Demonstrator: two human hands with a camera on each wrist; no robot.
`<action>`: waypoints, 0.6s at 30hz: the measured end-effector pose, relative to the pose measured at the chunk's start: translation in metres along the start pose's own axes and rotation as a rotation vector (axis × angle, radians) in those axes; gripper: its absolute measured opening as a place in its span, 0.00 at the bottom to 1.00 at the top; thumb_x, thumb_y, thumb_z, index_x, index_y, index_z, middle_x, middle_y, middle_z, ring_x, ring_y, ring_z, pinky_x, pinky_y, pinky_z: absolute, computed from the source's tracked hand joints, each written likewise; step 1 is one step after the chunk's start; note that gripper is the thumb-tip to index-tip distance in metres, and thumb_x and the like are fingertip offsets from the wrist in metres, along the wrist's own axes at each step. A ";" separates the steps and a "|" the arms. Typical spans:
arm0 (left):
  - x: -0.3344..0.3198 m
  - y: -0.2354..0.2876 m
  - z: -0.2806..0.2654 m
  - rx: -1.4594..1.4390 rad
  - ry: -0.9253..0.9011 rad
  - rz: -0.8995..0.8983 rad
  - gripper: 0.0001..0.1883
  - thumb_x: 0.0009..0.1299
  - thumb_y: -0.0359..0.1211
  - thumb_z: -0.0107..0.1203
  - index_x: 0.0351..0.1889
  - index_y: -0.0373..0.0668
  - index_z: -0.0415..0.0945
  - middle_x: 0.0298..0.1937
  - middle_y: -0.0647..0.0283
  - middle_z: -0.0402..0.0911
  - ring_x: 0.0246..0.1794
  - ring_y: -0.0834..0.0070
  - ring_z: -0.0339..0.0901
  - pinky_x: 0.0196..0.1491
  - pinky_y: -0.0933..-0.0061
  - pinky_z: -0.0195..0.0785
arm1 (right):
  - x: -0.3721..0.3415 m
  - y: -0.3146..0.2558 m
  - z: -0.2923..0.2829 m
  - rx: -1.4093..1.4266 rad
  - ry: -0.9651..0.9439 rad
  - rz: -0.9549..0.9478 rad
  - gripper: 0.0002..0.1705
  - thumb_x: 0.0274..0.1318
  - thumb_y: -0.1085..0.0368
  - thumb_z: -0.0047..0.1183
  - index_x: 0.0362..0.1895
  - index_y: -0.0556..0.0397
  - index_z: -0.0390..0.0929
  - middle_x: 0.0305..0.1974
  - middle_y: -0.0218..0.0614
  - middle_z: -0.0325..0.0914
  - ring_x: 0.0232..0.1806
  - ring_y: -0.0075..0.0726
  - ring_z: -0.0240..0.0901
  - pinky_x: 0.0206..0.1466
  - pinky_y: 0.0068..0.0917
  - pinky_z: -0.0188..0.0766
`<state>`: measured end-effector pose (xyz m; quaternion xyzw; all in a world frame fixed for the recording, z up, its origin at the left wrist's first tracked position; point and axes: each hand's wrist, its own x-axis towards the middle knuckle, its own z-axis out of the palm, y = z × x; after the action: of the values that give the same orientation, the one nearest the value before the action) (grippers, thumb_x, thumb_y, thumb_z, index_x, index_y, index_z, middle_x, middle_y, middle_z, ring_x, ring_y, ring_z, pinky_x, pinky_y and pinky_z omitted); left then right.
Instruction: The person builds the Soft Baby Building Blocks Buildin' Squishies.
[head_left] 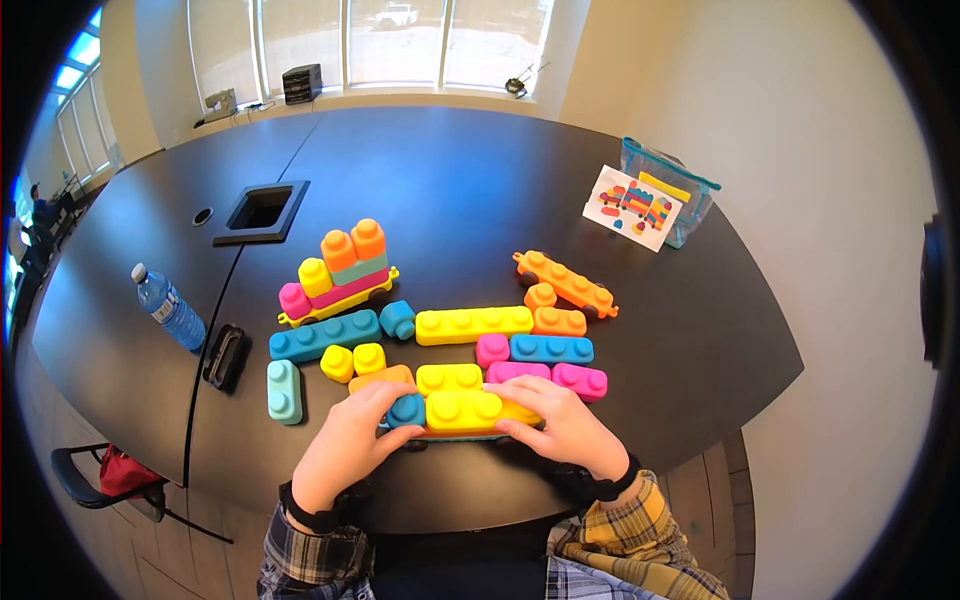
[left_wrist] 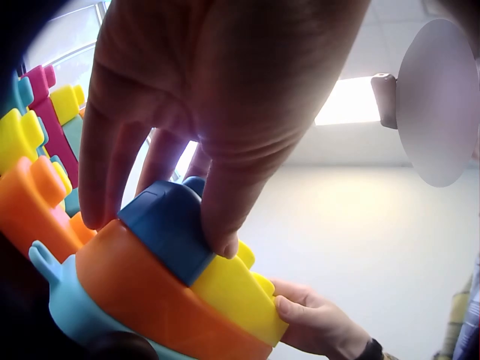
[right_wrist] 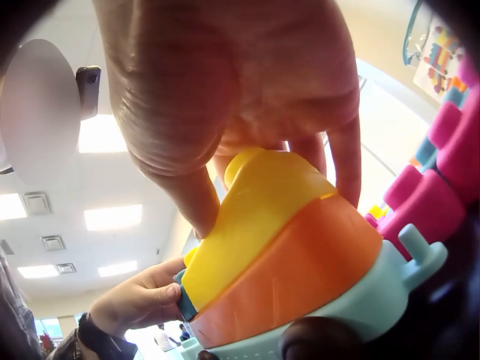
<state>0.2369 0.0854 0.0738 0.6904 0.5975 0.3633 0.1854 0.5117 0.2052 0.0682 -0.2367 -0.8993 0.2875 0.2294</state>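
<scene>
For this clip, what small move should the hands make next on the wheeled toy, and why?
I'd suggest gently pressing the blue block and yellow block down. The left hand pinches the first, the right hand grips the second; both sit on the orange layer above the light-blue wheeled base. Whether they are fully seated is hidden, so a press would probably settle it.

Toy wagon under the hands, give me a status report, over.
Left hand pinches blue block; right hand grips yellow block. Light-blue wagon below, orange block sandwiched between. Loose blocks crowd its far side.
</scene>
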 end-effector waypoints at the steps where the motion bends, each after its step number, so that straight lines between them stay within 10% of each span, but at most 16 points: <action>1: 0.001 0.000 0.000 0.000 0.002 0.001 0.26 0.64 0.30 0.73 0.60 0.41 0.77 0.56 0.53 0.83 0.49 0.55 0.83 0.54 0.62 0.77 | 0.000 -0.001 0.001 -0.002 0.008 0.005 0.28 0.66 0.57 0.64 0.68 0.45 0.78 0.57 0.45 0.81 0.58 0.54 0.79 0.60 0.42 0.77; 18: -0.002 -0.001 0.005 0.025 0.028 0.010 0.26 0.64 0.31 0.73 0.61 0.42 0.77 0.58 0.53 0.83 0.51 0.53 0.82 0.55 0.62 0.77 | -0.006 -0.006 -0.009 -0.052 0.013 0.031 0.30 0.67 0.56 0.64 0.69 0.47 0.74 0.58 0.45 0.80 0.57 0.55 0.79 0.60 0.42 0.76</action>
<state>0.2394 0.0846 0.0693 0.6905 0.6009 0.3665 0.1665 0.5193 0.2014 0.0765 -0.2584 -0.9012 0.2658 0.2244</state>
